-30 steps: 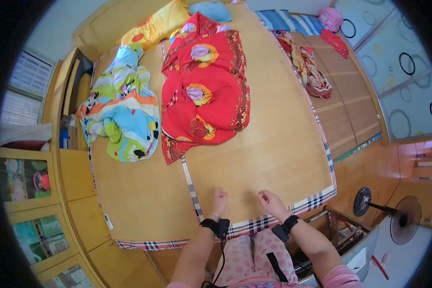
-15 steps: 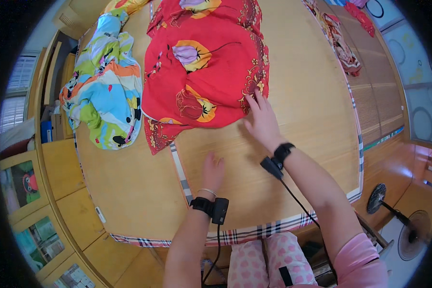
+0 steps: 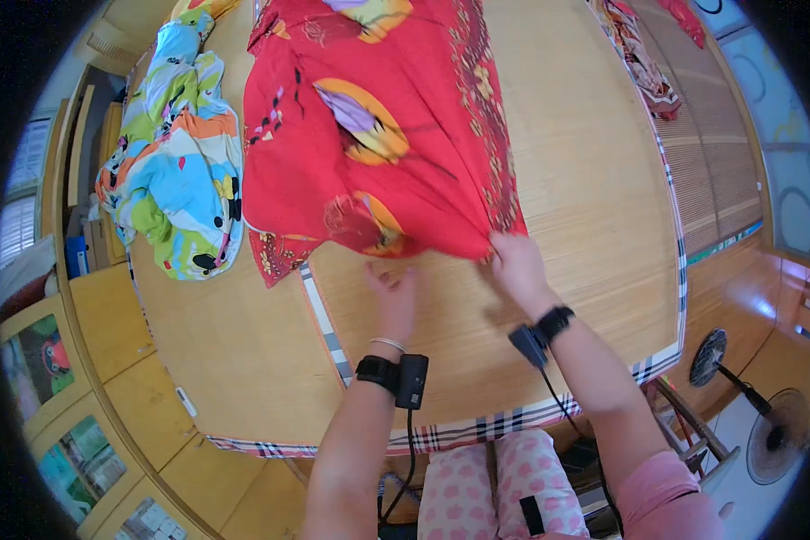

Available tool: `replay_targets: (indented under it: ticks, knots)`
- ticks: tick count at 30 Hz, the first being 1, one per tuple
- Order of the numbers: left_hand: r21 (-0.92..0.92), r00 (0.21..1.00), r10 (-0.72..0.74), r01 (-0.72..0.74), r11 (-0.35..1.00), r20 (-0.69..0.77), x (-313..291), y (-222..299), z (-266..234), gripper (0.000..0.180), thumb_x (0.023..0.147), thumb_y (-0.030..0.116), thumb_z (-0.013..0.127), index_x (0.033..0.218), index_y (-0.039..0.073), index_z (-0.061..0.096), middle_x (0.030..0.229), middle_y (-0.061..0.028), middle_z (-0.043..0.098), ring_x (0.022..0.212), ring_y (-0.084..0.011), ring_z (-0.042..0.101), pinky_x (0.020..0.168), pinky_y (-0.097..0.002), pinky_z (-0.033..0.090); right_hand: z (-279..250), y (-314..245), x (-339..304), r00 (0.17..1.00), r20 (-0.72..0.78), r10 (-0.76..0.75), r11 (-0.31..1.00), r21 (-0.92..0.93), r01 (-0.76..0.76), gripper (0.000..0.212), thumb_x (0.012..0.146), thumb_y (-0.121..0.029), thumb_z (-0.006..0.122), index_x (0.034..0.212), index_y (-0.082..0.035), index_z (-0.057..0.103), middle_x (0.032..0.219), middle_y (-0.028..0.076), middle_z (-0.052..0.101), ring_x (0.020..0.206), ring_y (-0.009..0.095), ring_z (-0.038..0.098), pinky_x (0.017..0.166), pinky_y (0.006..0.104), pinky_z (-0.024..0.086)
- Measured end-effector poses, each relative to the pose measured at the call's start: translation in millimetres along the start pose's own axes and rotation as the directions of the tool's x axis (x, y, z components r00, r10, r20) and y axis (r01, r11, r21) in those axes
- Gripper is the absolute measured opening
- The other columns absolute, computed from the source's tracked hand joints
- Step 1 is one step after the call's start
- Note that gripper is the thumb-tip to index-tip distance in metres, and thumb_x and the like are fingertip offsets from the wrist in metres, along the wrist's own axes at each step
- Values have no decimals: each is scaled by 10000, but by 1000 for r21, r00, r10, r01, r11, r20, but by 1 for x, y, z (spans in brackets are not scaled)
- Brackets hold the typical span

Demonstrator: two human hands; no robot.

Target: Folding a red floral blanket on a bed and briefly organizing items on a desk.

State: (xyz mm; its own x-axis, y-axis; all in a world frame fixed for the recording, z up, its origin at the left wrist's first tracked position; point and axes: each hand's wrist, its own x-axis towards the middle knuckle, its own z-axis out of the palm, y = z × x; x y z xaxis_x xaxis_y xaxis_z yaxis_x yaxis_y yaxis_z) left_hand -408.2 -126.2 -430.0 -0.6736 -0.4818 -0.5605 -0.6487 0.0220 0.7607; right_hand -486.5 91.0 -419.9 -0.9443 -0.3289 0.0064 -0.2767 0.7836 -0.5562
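A red patterned quilt (image 3: pixel 441 135) with large yellow and purple flowers is spread over the far middle of the mat. My right hand (image 3: pixel 518 268) pinches its near right corner, and the cloth pulls taut toward that grip. Just under the quilt's near edge is my left hand (image 3: pixel 394 295), fingers apart and curved upward, holding nothing. Whether its fingertips touch the cloth I cannot tell. Each wrist wears a black strap with a small device and a cable.
A crumpled cartoon-print quilt (image 3: pixel 184 180) lies left of the red one. The bamboo mat (image 3: pixel 594 225) has a plaid border. Yellow cabinets (image 3: pixel 108 310) line the left side. A fan (image 3: pixel 774 436) stands at the lower right, and more patterned cloth (image 3: pixel 643 67) lies far right.
My right hand has gripped the red quilt's corner and drawn it toward me and slightly right, stretching the cloth. My left hand has moved slightly up toward the near edge.
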Motion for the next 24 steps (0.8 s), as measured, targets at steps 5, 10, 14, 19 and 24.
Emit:
replay_targets:
  ticks: [5,10,14,19,24]
  knots:
    - [-252,985,173,-165,954,12,-10,-16,-12,818,845,200,714,1463,-5,219,1374,-176,462,1165,-281,532,976,-378,457,-34,23,-127,990,104,91,996,6,-92,99,712,-21,592,801,-53,561,724,174,592,731,390,596,663,506,462]
    - [-5,968,-142,146,989,206,-72,-3,17,466,824,103,650,1241,-30,490,1170,-151,615,1071,-232,604,946,-334,472,-103,104,-224,908,205,365,931,-83,-356,160,703,2,572,850,-60,576,742,163,595,799,405,598,761,472,466]
    - [66,925,-113,95,993,363,-130,-1,44,307,853,124,615,1113,-35,578,1029,-129,675,972,-221,647,869,-341,503,-130,136,-235,837,5,547,832,-112,-543,249,734,-7,591,981,-35,580,915,188,589,928,395,570,830,454,460]
    - [152,784,-105,14,988,612,-212,18,47,308,884,161,593,1141,-9,595,1004,-135,689,920,-241,671,811,-371,522,-150,63,-226,858,-196,475,880,111,-462,515,812,-69,643,1284,24,458,1206,234,521,1130,388,499,978,463,402]
    - [213,584,-80,-162,964,808,-279,-13,43,290,902,237,596,1096,23,603,967,-183,687,915,-313,673,797,-426,523,-164,-31,-258,917,17,399,904,163,-396,851,794,-287,743,1464,15,314,1509,301,271,1407,454,273,1153,515,243]
